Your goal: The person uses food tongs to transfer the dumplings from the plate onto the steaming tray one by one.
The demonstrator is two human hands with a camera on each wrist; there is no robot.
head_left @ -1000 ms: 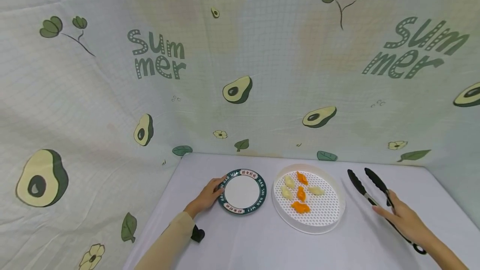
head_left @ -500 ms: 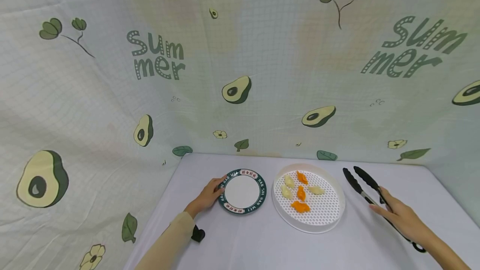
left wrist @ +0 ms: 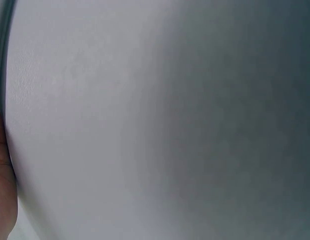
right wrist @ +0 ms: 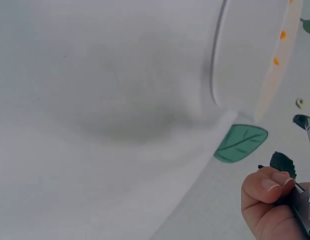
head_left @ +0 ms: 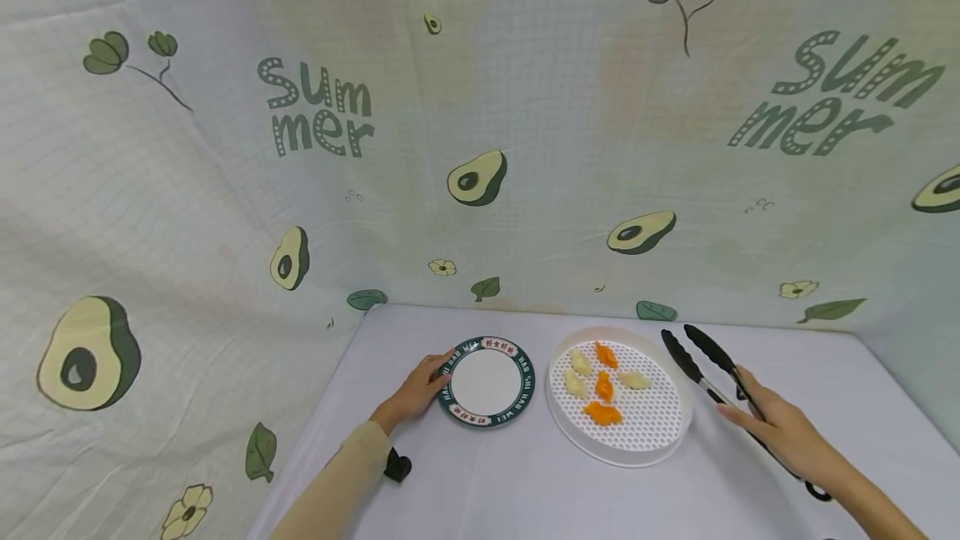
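Observation:
My left hand (head_left: 416, 390) holds the left rim of a round plate (head_left: 522, 373) with a white middle and a green lettered border. In the left wrist view only part of that hand (left wrist: 4, 195) shows at the edge. My right hand (head_left: 783, 432) grips a pair of black-tipped metal tongs (head_left: 681, 354), their arms spread apart with nothing between the tips. The tips hover near the right rim of a round white perforated tray (head_left: 648, 427). On the tray lie orange dumpling-shaped pieces (head_left: 603, 413) and pale ones (head_left: 634, 380). In the right wrist view, the right hand (right wrist: 269, 200) grips the tongs' handle.
A white cloth covers the table (head_left: 510, 482). Behind and to the left hangs a curtain (head_left: 555, 107) printed with avocados and leaves. A small black heart-shaped object (head_left: 397, 467) shows beside the left wrist. Plate and tray stand side by side with a narrow gap.
My right hand has moved left with the tongs, bringing their tips closer to the tray. The left hand, plate and pieces on the tray stay in place.

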